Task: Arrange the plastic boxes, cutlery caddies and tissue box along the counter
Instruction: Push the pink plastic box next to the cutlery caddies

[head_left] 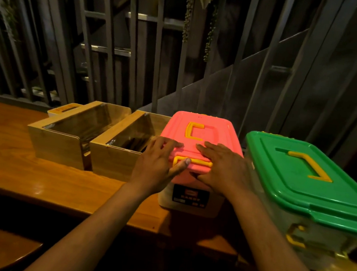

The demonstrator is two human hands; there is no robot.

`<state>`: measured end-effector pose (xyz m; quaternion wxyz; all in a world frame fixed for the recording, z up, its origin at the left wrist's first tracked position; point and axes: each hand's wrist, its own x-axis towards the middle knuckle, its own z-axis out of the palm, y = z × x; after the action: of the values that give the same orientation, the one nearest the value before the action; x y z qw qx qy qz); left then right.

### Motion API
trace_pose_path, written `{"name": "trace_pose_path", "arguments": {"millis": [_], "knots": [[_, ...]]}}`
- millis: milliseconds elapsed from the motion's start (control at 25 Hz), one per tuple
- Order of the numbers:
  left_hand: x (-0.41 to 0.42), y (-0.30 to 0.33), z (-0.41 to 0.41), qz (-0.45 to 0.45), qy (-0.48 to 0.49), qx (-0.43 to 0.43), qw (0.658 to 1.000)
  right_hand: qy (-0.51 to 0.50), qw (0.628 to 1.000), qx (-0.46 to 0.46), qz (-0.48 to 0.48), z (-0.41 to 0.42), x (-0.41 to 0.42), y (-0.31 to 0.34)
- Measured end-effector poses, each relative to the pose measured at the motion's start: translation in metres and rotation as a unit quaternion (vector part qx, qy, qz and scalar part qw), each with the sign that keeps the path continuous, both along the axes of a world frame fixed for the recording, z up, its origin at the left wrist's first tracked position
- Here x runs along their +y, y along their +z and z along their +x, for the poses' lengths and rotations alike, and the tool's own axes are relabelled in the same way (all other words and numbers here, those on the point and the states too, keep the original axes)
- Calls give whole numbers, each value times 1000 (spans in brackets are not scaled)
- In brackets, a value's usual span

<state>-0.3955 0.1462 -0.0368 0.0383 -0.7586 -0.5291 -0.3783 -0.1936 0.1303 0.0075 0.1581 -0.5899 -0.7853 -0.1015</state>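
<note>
Under both flat hands' grip, pink-lidded box (201, 137), on counter (40, 177)

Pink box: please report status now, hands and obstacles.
Both hands flat on pink lid: left hand, right hand. Pink box between caddy and green box. Neighbours close on both sides.

The green-lidded box (311, 190) runs off the frame at 3 o'clock. The label (190, 195) on the pink-lidded box (200, 141) is unreadable. A small box (64, 109) at 10 o'clock hides behind the wooden caddy (65, 140).
</note>
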Motion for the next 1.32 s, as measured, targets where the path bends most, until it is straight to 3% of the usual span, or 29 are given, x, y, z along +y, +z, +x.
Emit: {"name": "trace_pose_path", "arguments": {"millis": [320, 1000, 1160, 1320], "knots": [[55, 6, -4, -18, -7, 39, 999, -17, 1000, 13, 7, -3, 56, -5], [149, -1, 1, 10, -29, 34, 999, -73, 997, -37, 4, -2, 140, -8], [146, 3, 1, 2, -8, 87, 996, -105, 992, -53, -34, -6, 134, -3], [114, 11, 16, -37, 37, 136, 989, -82, 990, 42, -102, -3, 95, 8]]}}
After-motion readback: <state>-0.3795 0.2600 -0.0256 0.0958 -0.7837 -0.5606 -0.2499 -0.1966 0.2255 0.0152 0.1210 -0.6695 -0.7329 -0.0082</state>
